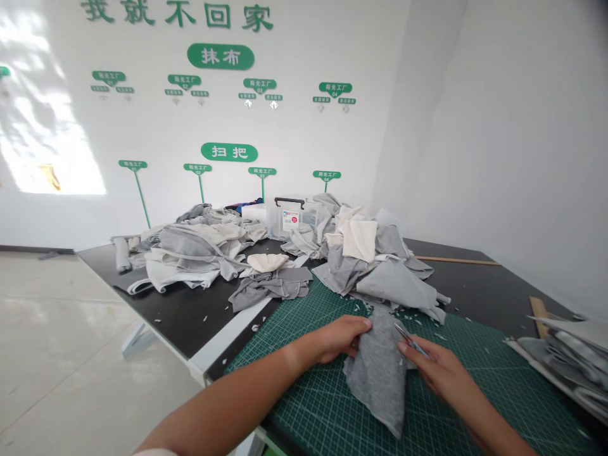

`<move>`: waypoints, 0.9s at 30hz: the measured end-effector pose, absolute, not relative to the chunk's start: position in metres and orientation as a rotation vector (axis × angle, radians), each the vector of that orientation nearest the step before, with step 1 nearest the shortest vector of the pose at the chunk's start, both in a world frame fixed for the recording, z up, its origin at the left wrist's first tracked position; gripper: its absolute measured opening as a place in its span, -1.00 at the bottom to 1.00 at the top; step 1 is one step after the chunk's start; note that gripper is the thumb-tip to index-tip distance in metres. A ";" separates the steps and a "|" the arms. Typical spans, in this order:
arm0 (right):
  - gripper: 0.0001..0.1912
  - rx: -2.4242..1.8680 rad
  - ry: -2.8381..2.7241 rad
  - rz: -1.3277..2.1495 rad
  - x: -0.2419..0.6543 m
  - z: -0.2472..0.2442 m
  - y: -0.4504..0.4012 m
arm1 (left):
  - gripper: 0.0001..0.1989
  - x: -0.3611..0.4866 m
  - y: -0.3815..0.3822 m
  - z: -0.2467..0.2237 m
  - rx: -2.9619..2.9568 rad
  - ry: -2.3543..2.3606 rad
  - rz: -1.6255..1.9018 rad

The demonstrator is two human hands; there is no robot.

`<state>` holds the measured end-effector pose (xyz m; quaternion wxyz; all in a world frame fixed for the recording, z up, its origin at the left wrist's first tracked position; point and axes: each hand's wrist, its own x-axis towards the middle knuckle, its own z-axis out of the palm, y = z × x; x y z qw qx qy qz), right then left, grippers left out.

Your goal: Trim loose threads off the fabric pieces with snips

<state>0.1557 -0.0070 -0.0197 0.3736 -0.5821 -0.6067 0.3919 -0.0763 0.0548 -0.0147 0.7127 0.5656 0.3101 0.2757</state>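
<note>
My left hand [346, 339] pinches the left edge of a grey knit fabric piece [380, 373], thumb on top and fingers partly hidden. The piece hangs tilted above the green cutting mat [304, 386], its lower end pointing toward me. My right hand [434, 364] is closed around small thread snips [412, 341] with a blue handle and a thin metal tip. That tip lies at the right edge of the fabric; whether its blades are apart is too small to tell. Small pale scraps are scattered on the mat beyond the piece.
A heap of grey and cream fabric pieces [394, 282] lies just beyond my hands, with another pile [194, 247] at the left. A clear lidded box [292, 218] stands between them. Stacked fabric [565, 361] and wooden strips [539, 316] lie at the right. Behind is a white wall.
</note>
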 end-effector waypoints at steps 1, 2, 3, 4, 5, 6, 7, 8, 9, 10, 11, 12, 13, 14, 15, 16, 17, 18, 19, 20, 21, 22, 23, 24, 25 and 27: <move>-0.46 -1.511 -1.536 0.992 0.157 -0.019 -0.008 | -0.55 -0.076 0.056 -0.016 1.231 0.672 0.635; -0.47 -1.521 -1.516 0.969 0.158 -0.017 -0.009 | -0.55 -0.076 0.058 -0.017 1.207 0.656 0.667; -0.48 -1.523 -1.494 0.940 0.158 -0.015 -0.011 | -0.56 -0.076 0.059 -0.018 1.184 0.644 0.702; -0.49 -1.524 -1.470 0.913 0.158 -0.013 -0.012 | -0.57 -0.076 0.060 -0.018 1.159 0.635 0.726; -0.50 -1.520 -1.449 0.894 0.158 -0.010 -0.014 | -0.58 -0.076 0.061 -0.018 1.126 0.627 0.733; -0.51 -1.512 -1.427 0.884 0.157 -0.008 -0.016 | -0.59 -0.076 0.061 -0.018 1.082 0.616 0.722; -0.51 -1.501 -1.399 0.882 0.156 -0.007 -0.018 | -0.60 -0.076 0.061 -0.016 1.030 0.596 0.695; -0.51 -1.486 -1.372 0.892 0.155 -0.005 -0.019 | -0.61 -0.077 0.061 -0.015 0.973 0.568 0.660; -0.51 -1.463 -1.346 0.912 0.153 -0.004 -0.021 | -0.62 -0.078 0.060 -0.012 0.916 0.534 0.620; -0.53 -1.433 -1.322 0.937 0.151 -0.003 -0.023 | -0.62 -0.079 0.058 -0.009 0.863 0.495 0.576; -0.54 -1.399 -1.301 0.964 0.149 -0.002 -0.024 | -0.63 -0.080 0.056 -0.007 0.821 0.456 0.529; -0.56 -1.363 -1.287 0.994 0.147 -0.001 -0.026 | -0.63 -0.081 0.054 -0.004 0.792 0.417 0.480; -0.58 -1.328 -1.281 1.027 0.145 -0.001 -0.027 | -0.64 -0.081 0.052 -0.001 0.776 0.379 0.432; -0.59 -1.299 -1.280 1.061 0.143 -0.001 -0.028 | -0.66 -0.081 0.050 0.000 0.772 0.343 0.392; -0.59 -1.281 -1.281 1.097 0.141 -0.001 -0.028 | -0.66 -0.081 0.047 0.001 0.781 0.309 0.371; -0.59 -1.269 -1.287 1.135 0.139 -0.002 -0.029 | -0.66 -0.080 0.045 0.001 0.800 0.280 0.373; -0.58 -1.262 -1.297 1.169 0.137 -0.003 -0.029 | -0.64 -0.078 0.044 0.000 0.826 0.262 0.392; -0.56 -1.259 -1.310 1.199 0.135 -0.003 -0.030 | -0.62 -0.076 0.043 -0.001 0.857 0.259 0.422; -0.55 -1.258 -1.326 1.219 0.134 -0.004 -0.030 | -0.62 -0.075 0.042 -0.003 0.888 0.271 0.451; -0.55 -1.256 -1.344 1.227 0.132 -0.004 -0.031 | -0.64 -0.073 0.041 -0.006 0.912 0.290 0.472; -0.54 -1.257 -1.361 1.227 0.131 -0.004 -0.032 | -0.67 -0.071 0.041 -0.009 0.930 0.309 0.481; -0.54 -1.257 -1.372 1.224 0.129 -0.003 -0.032 | -0.71 -0.070 0.041 -0.011 0.940 0.328 0.477; -0.53 -1.260 -1.378 1.223 0.127 -0.002 -0.033 | -0.75 -0.069 0.041 -0.013 0.946 0.342 0.464; -0.52 -1.263 -1.375 1.225 0.125 0.000 -0.034 | -0.77 -0.068 0.041 -0.015 0.950 0.352 0.450; -0.51 -1.268 -1.364 1.231 0.123 0.001 -0.035 | -0.78 -0.068 0.041 -0.016 0.956 0.360 0.439; -0.49 -1.276 -1.338 1.238 0.121 0.003 -0.036 | -0.78 -0.067 0.040 -0.016 0.980 0.384 0.430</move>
